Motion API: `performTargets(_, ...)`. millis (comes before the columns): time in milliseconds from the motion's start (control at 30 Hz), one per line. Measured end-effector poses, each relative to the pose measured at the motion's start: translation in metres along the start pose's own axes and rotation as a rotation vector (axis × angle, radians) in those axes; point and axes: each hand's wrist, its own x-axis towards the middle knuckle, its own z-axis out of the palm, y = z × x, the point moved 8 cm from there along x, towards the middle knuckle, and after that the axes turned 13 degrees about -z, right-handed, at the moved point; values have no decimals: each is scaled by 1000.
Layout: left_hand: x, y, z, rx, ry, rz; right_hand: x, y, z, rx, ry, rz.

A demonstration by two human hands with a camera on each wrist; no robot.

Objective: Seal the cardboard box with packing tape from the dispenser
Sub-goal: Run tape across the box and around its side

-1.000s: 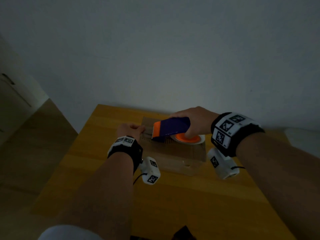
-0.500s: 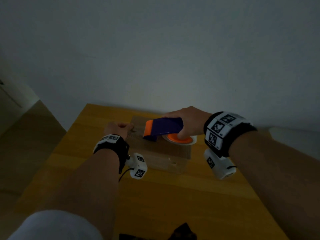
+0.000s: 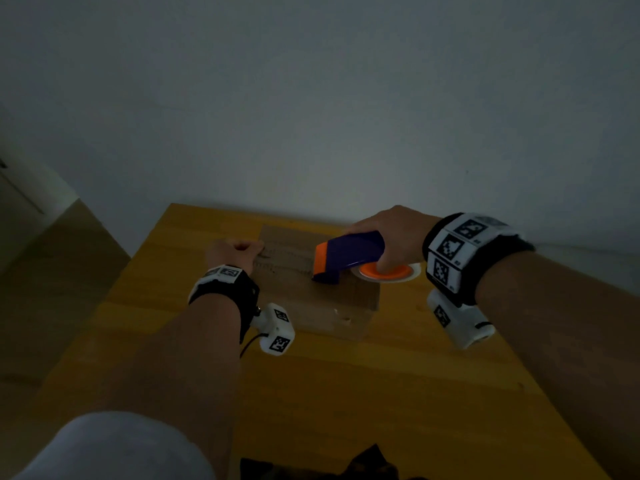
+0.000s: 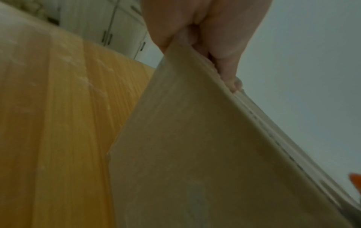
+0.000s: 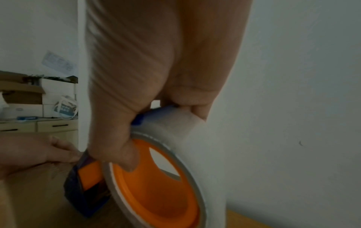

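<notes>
Dim room, plain grey wall, yellow wooden table (image 3: pixel 214 341) pushed up to it. Cardboard box (image 3: pixel 311 299) sits on the table near the far edge, flaps down. Left hand (image 3: pixel 232 252) at the box's left top edge, fingers curled over the edge and gripping the cardboard, thumb on the side face per the left wrist view. Right hand (image 3: pixel 391 233) wrapped around the tape dispenser (image 3: pixel 349 254), blue body with orange front, fingers closed over the top, thumb tucked into the orange hub of the tape roll (image 3: pixel 386 271). Dispenser nose sits down on the box top about mid-length; a strip of tape seems laid from the left edge toward it, too dark to be sure. Judgement: box looks light and likely empty, would slide under the pull, so the left hand's hold matters. Cardboard stiff at edges, flaps give in the middle. Dispenser rigid plastic, best held by the body as now; blade edge near the nose, keep fingers off.
</notes>
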Motion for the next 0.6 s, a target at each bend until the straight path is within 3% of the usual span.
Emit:
performTargets(433,-16,6,29,118,-181,89,11,4,2,-7,-48,30)
performTargets(600,-7,-3,23,34,-210,60,5,13,2,137,18,69)
